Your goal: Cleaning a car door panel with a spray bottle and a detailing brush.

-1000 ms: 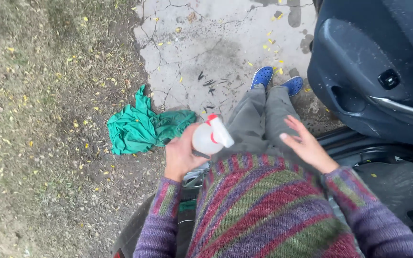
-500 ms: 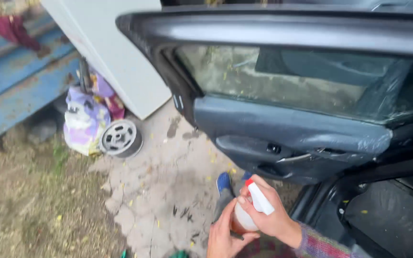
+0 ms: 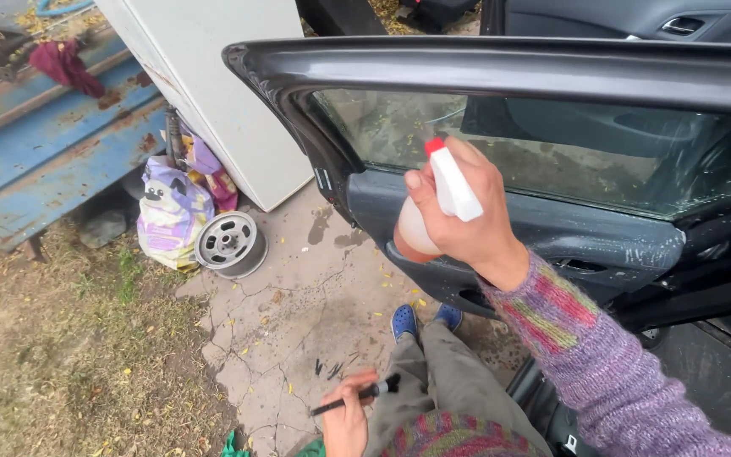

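Spray bottle (image 3: 433, 211) was raised from lap level to the car door window (image 3: 552, 152), right hand (image 3: 467, 224) wrapped tight around it, nozzle toward glass. Left hand (image 3: 349, 415) had dropped, fingers closed on a thin black tool (image 3: 357, 394).

Spray bottle (image 3: 433, 203) before door window (image 3: 552, 152) — wheel rim (image 3: 228, 243) left.

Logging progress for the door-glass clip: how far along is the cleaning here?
Done: little shows; the window glass looks streaked and dusty, the door panel speckled. In hand: the right hand holds a spray bottle raised at the glass; the left hand holds a thin black tool low by the knee. Left: apparently the wiping itself; a green cloth lies on the ground.
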